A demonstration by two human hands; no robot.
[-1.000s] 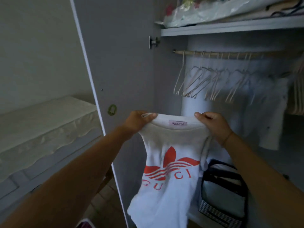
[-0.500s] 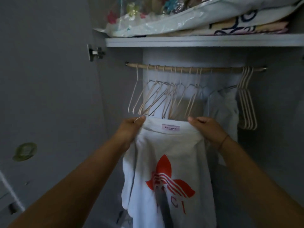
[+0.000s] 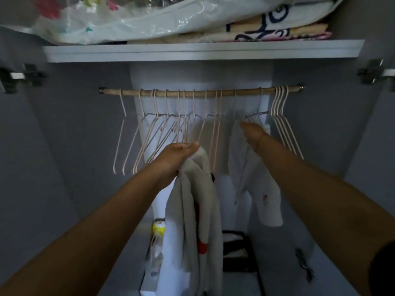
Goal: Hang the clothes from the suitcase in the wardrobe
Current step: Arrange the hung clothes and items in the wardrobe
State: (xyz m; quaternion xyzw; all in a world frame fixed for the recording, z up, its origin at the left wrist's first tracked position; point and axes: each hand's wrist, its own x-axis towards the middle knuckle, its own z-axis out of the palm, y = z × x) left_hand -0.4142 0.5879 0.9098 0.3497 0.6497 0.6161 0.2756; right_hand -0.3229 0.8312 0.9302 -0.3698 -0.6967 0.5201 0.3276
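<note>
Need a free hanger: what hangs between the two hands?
Head view: two empty pink hangers hang from the rod between the left hand, gripping the T-shirt, and the right hand at a hung white garment.

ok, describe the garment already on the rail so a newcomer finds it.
Under the wardrobe shelf runs a wooden rail of pink hangers. Right of centre, just left of the tight end bunch, hangs a white garment: the only clothing hung on it.
</note>
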